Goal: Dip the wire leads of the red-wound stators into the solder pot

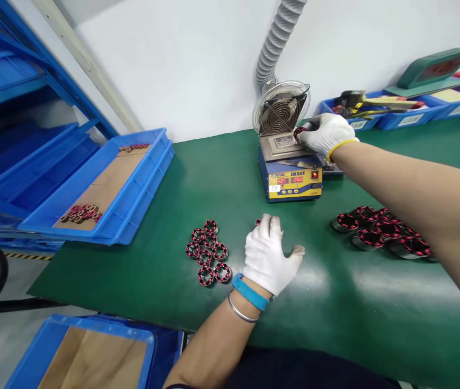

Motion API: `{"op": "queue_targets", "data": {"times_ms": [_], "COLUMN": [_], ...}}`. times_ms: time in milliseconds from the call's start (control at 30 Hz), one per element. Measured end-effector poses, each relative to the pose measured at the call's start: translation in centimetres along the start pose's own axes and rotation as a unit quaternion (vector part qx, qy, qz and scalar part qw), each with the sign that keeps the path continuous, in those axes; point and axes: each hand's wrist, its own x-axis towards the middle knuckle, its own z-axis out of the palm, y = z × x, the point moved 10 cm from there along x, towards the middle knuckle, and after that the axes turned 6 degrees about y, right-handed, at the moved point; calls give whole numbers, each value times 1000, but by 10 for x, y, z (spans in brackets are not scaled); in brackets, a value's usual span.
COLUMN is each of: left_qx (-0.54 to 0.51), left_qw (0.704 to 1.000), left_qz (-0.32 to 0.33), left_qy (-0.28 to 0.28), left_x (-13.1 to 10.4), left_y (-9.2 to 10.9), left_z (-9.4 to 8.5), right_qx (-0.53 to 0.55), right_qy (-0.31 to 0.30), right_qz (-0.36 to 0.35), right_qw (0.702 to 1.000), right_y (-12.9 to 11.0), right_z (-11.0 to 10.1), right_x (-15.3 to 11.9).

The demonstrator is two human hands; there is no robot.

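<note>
The white-gloved right hand (327,132) pinches a small red-and-black wound coil ring (299,133) over the blue-and-yellow solder pot (291,175), labelled "CM 558", near the green mat's (230,178) far edge, while the gloved left hand (268,256) rests spread, holding nothing, beside a cluster of similar rings (208,251).
</note>
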Motion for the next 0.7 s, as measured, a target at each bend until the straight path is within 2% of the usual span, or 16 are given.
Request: {"op": "queue_targets", "data": {"times_ms": [67, 133, 333, 433, 600, 700], "left_qx": [-3, 3, 49, 65, 68, 62], "left_qw": [1000, 998, 990, 986, 984, 983], "left_qz": [-19, -53, -110, -112, -122, -126], "left_qy": [24, 23, -78, -101, -108, -115], "left_x": [0, 0, -2, -3, -2, -1], "left_y": [-3, -9, -22, -22, -24, -25], "left_z": [-5, -6, 11, 15, 15, 14], "right_qx": [12, 14, -2, 0, 37, 120], "right_qy": [4, 2, -23, -28, -14, -37], "right_qz": [7, 12, -8, -11, 51, 67], "right_qw": [1000, 1000, 1000, 1000, 998, 990], "right_y": [2, 3, -3, -4, 7, 9], "right_z": [-1, -1, 3, 2, -17, -26], "right_x": [2, 3, -7, -7, -5, -23]}}
